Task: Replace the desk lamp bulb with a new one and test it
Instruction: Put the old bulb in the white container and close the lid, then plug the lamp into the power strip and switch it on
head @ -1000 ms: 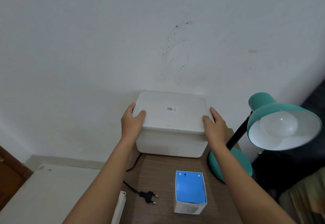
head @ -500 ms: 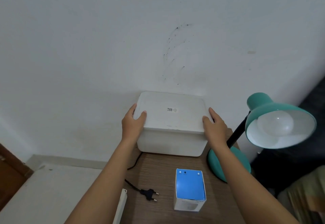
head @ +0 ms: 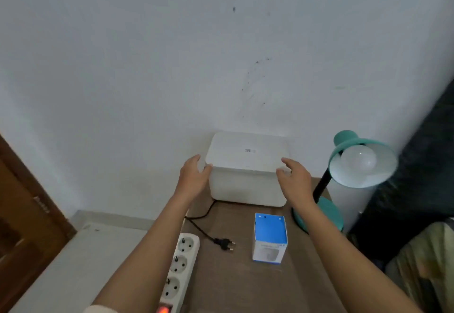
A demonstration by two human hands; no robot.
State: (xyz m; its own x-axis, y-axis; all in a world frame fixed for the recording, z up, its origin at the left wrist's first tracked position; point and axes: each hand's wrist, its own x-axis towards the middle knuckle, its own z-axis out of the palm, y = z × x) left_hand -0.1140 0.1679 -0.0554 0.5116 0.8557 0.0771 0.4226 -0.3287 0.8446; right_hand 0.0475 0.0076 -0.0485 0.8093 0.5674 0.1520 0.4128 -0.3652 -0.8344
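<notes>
A white lidded storage box [head: 248,170] stands at the back of a wooden desk [head: 245,283], against the white wall [head: 147,67], and everything else is placed from it. The left hand [head: 194,177] is at the box's left upper corner, fingers spread wide, thumb near the lid edge; whether it touches the lid I cannot tell. The right hand [head: 294,180] is at the box's right front corner, also spread wide, fingertips at the lid rim, gripping nothing. To the right of the box stands a teal desk lamp [head: 353,165], its shade tilted toward the camera with a white bulb [head: 358,160] screwed inside, unlit. In front of the box, a little to the right, a blue-topped bulb carton [head: 270,237] stands upright. Front left of the box, the lamp's black plug [head: 224,242] lies loose on the desk, just beside a white power strip [head: 179,263] whose switch glows orange
</notes>
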